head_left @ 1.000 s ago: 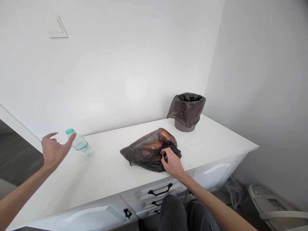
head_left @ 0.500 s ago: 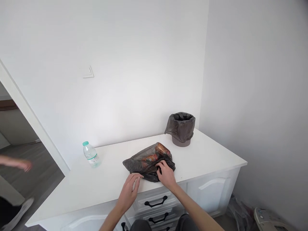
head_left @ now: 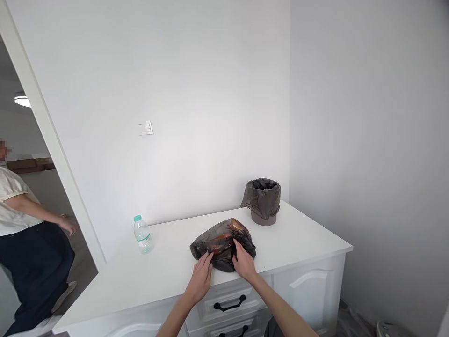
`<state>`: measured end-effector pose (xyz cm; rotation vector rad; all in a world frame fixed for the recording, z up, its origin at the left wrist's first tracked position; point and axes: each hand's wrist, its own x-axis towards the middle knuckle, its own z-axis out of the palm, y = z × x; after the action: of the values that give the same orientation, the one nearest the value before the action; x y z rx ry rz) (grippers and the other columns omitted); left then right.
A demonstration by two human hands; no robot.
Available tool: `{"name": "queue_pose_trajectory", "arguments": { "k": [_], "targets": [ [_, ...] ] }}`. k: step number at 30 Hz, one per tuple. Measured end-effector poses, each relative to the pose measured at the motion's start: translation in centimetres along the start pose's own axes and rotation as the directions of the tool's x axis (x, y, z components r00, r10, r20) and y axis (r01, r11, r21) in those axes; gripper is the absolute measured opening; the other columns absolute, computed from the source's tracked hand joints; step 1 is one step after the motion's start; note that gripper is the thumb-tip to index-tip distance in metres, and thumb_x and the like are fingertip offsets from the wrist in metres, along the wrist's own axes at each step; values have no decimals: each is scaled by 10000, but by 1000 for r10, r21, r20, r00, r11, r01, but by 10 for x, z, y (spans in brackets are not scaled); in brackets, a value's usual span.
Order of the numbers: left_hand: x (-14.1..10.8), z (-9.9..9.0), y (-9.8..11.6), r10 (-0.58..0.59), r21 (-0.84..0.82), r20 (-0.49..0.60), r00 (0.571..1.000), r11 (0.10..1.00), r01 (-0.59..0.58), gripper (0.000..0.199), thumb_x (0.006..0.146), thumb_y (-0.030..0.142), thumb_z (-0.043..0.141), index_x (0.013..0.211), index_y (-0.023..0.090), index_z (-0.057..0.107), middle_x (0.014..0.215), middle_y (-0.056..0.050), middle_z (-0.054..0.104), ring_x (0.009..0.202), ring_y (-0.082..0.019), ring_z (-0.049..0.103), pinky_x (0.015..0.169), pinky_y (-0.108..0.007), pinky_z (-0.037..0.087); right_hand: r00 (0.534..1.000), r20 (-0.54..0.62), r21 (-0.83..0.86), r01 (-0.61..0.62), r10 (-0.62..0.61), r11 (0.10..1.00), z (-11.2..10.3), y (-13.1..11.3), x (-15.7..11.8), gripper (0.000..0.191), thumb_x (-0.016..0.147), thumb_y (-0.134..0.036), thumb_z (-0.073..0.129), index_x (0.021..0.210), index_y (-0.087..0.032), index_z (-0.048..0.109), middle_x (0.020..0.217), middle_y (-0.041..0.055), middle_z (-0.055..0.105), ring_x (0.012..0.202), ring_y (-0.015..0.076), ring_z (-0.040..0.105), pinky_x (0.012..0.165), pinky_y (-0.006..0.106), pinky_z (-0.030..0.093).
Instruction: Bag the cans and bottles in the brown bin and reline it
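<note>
A thin, dark see-through plastic bag (head_left: 213, 238) lies crumpled near the counter's front edge. Orange and reddish packaged items (head_left: 235, 228) show through it; their kind is unclear. My left hand (head_left: 200, 276) rests on the bag's lower left side, fingers stretched out and lying along the film. At the bag's right front, my right hand (head_left: 244, 261) touches it with thumb and fingers apart, beside a dark fold. Behind and to the right stands a small brown bin (head_left: 264, 219) with a dark liner (head_left: 263, 199) folded over its rim.
A clear bottle (head_left: 143, 236) with a green cap stands on the white counter (head_left: 168, 271), left of the bag. Drawers with black handles (head_left: 229, 304) are below. Walls border the back and right. At left, another person (head_left: 31, 234) is beyond the doorway.
The bag looks more bunched, its left end drawn in. My left hand has moved onto its film and my right hand's fingers have straightened. The other person has come further into view.
</note>
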<state>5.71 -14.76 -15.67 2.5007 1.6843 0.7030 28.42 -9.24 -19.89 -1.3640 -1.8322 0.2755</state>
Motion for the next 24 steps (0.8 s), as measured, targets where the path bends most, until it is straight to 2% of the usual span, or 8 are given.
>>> {"name": "queue_pose_trajectory", "arguments": {
  "k": [5, 10, 13, 15, 18, 21, 24],
  "targets": [
    [31, 6, -2, 20, 38, -20, 1000, 999, -19, 499, 1033, 284, 292, 1484, 209, 494, 1506, -166, 539, 1456, -314, 456, 1134, -518, 429, 1000, 25, 160, 6, -11, 987, -8, 1, -2, 649, 941, -156, 433, 1583, -186, 342, 1441, 140, 626, 1234, 253, 663, 1009, 387, 542],
    [57, -3, -4, 60, 61, -7, 998, 996, -59, 547, 946, 238, 466, 1492, 207, 465, 1473, -167, 547, 1447, -350, 417, 1180, -558, 310, 999, 35, 168, 29, -35, 985, -22, -2, -3, 553, 961, -174, 434, 1513, -205, 417, 1239, 99, 736, 1148, 233, 697, 983, 362, 530],
    [67, -9, -6, 85, 67, 30, 996, 994, -86, 616, 894, 250, 559, 1498, 213, 446, 1462, -161, 552, 1409, -350, 457, 1166, -528, 324, 999, 41, 167, 29, -37, 985, -24, 0, -3, 485, 961, -161, 419, 1438, -201, 494, 1149, 79, 760, 1091, 223, 715, 960, 349, 537],
    [70, -11, -6, 95, 64, 59, 994, 993, -98, 620, 875, 267, 598, 1477, 225, 458, 1442, -152, 570, 1368, -345, 503, 1141, -511, 357, 999, 29, 169, 30, -35, 985, -23, 2, -2, 445, 962, -158, 409, 1384, -192, 545, 1181, 93, 749, 1127, 226, 702, 988, 358, 530],
    [75, -15, -5, 102, 44, 111, 989, 993, -108, 598, 864, 312, 640, 1436, 230, 485, 1410, -152, 603, 1274, -341, 594, 1085, -489, 424, 999, 5, 169, 33, -35, 985, -22, 7, 1, 462, 952, -144, 406, 1386, -178, 561, 1341, 126, 681, 1238, 238, 652, 1043, 378, 514],
    [76, -29, -1, 108, 16, 158, 982, 994, -111, 573, 883, 396, 640, 1413, 227, 504, 1354, -163, 642, 1158, -340, 665, 981, -458, 502, 999, -25, 168, 34, -30, 985, -22, 11, 5, 517, 933, -134, 422, 1437, -168, 531, 1425, 135, 632, 1258, 240, 642, 1044, 382, 526],
    [64, -63, -1, 120, -27, 182, 976, 993, -117, 608, 920, 514, 594, 1461, 272, 458, 1385, -136, 641, 1122, -311, 686, 924, -415, 533, 999, -44, 174, -4, 12, 985, -22, 15, 7, 524, 921, -138, 444, 1434, -176, 541, 1355, 120, 679, 1096, 225, 714, 963, 359, 570]
  ]
}}
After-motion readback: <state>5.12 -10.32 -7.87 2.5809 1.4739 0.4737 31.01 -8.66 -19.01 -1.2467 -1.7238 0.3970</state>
